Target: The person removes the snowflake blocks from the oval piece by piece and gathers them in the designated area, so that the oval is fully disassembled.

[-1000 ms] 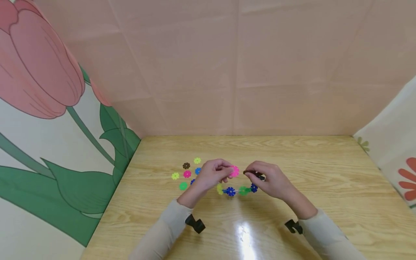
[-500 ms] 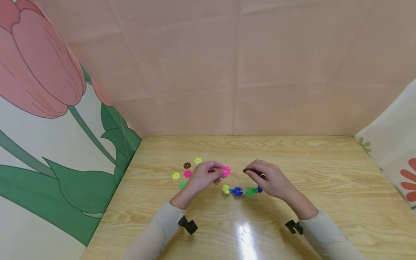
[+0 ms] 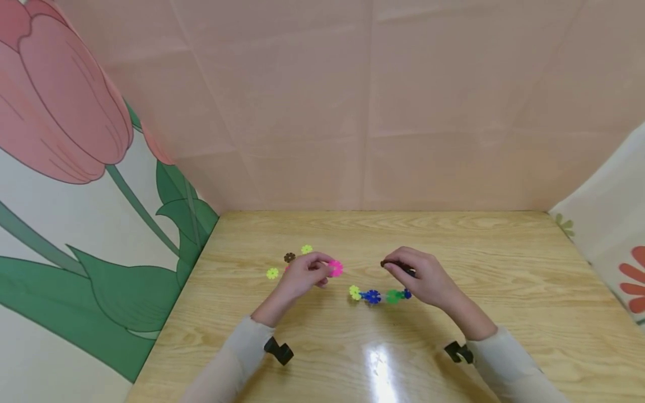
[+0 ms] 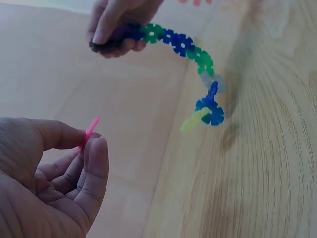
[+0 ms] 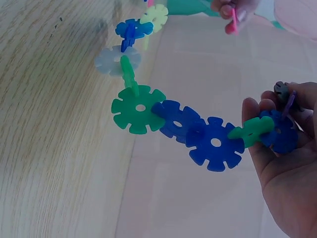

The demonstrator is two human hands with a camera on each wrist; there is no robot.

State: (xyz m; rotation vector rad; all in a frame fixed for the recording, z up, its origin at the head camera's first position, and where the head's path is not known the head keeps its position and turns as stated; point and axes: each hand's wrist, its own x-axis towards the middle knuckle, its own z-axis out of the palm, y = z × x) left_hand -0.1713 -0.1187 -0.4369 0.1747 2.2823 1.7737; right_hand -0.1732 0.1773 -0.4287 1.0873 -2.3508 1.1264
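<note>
My left hand [image 3: 304, 275] pinches a pink notched plastic flower disc [image 3: 336, 268] between thumb and forefinger, above the table. To its right, my right hand [image 3: 422, 277] grips one end of a chain of interlocked flower discs [image 3: 373, 296], with a dark brown disc [image 3: 384, 263] between its fingertips. From there the chain droops leftward in blue, green and clear pieces, ending in a yellow disc [image 4: 195, 119] in the left wrist view. A purple disc [image 5: 288, 105] shows inside the right palm in the right wrist view. The pink disc and the chain are apart.
Loose flower discs lie on the wooden table [image 3: 504, 268] at left: a brown disc [image 3: 289, 257], a yellow disc [image 3: 307, 249] and another yellow disc [image 3: 272, 273]. My left hand hides part of this group. A pink cloth backdrop [image 3: 322, 112] stands behind the table.
My left hand has moved left with the pink disc, away from the right hand and over the loose discs. The chain's hanging part has swung right; the right hand barely moved.
</note>
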